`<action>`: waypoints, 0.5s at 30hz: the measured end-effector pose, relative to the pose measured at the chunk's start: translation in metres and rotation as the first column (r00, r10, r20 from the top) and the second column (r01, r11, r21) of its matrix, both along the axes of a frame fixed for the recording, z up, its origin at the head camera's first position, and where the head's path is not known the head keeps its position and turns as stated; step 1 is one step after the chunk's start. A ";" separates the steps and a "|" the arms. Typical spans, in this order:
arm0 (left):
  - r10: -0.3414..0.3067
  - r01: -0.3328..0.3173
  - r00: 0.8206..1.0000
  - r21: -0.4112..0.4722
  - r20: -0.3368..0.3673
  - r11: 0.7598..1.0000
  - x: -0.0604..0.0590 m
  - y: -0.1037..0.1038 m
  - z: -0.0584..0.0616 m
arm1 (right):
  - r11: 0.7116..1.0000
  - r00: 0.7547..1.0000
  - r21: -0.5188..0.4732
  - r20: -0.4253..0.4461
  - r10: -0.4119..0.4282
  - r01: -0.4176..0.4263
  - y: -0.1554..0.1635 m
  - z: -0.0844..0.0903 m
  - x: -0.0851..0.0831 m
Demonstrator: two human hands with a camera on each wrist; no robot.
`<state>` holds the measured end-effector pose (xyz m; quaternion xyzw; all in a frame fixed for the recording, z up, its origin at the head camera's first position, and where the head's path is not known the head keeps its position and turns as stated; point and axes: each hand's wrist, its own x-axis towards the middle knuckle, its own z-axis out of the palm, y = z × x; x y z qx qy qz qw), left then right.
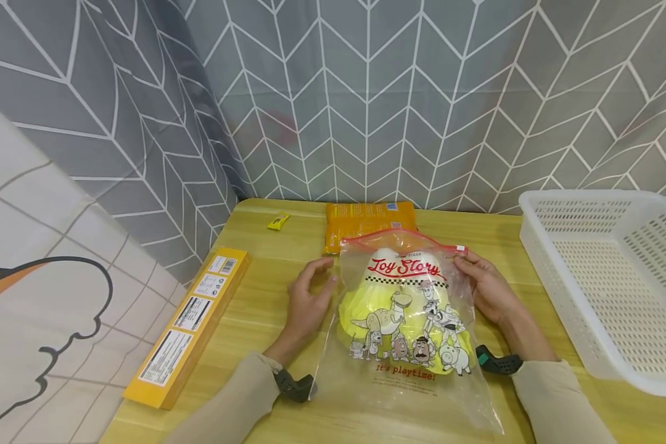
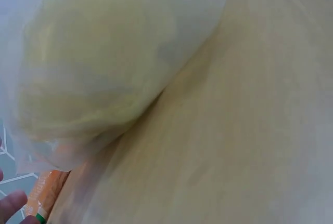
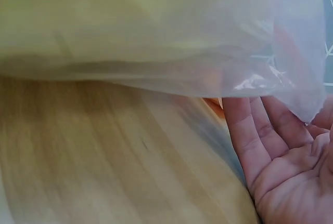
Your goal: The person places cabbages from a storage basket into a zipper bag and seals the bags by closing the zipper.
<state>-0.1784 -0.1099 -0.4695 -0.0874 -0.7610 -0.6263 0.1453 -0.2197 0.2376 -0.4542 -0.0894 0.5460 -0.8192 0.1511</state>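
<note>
A clear zip bag [image 1: 399,382] printed with "Toy Story" and cartoon figures lies in front of me, its red zip strip along the far edge. Inside it shows a bulky yellow and white item [image 1: 361,308]. My right hand [image 1: 494,290] pinches the bag's upper right corner, close by the white slider [image 1: 461,248]; the right wrist view has its fingers behind the plastic. To the left of the bag, my left hand [image 1: 306,302] is held with fingers loosely bent and nothing in it. Only its fingertips [image 2: 12,203] show in the left wrist view, near the bag's corner.
Behind the bag lies an orange packet [image 1: 366,219], with a small yellow sachet [image 1: 278,222] to its left. A long yellow box [image 1: 191,327] runs along the table's left edge. On the right stands a white perforated basket [image 1: 577,308]. Patterned curtain hangs behind the wooden table [image 1: 255,246].
</note>
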 end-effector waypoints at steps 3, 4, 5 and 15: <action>-0.009 0.009 1.000 0.009 0.016 1.000 -0.001 0.001 0.003 | 1.000 1.000 -0.003 0.006 -0.013 0.013 0.000 0.001 0.001; -0.012 0.011 1.000 0.014 0.024 1.000 -0.001 0.001 0.004 | 1.000 1.000 -0.004 0.006 -0.013 0.013 0.001 0.001 0.001; -0.015 0.014 0.999 0.018 0.032 1.000 -0.002 0.001 0.004 | 1.000 1.000 -0.004 0.006 -0.015 0.015 0.001 0.001 0.001; -0.056 0.050 0.987 0.044 0.153 0.998 -0.017 0.007 0.009 | 1.000 1.000 -0.009 0.011 -0.023 0.023 0.001 0.001 0.001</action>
